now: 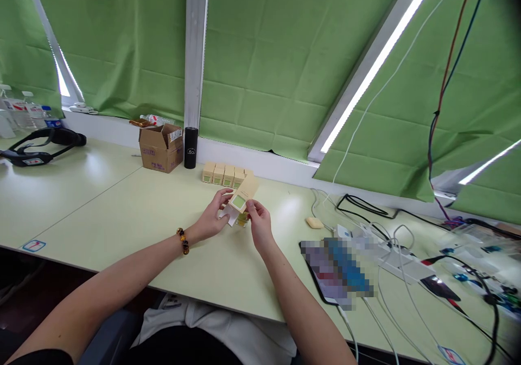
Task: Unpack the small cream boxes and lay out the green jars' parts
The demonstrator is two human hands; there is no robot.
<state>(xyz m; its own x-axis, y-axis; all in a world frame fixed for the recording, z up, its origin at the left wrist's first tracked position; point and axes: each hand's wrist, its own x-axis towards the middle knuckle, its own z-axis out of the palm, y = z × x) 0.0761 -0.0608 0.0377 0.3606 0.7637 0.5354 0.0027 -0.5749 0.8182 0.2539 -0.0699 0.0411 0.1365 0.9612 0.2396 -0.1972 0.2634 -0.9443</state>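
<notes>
A small tan cardboard box [245, 189] with a square greenish window is tilted up between my hands, above the table. My left hand [211, 218], a beaded bracelet on its wrist, curls its fingers around the box's left side. White paper or an inner flap [230, 213] juts out by the left thumb; which of these it is, I cannot tell. At the lower right corner, my right hand [260, 224] pinches the box between thumb and fingers. Partly hidden below it is something yellowish and clear [243, 219]. Behind stand several similar small boxes [218, 174] in a row.
An opened brown carton [160, 151] and a black cylinder [190, 148] stand at the back. Black goggle-like headgear [44, 142] lies far left, near plastic bottles [30, 110]. To the right are a blurred-out tablet-like device [334, 273], a pale yellow block [315, 223] and tangled cables [366, 205].
</notes>
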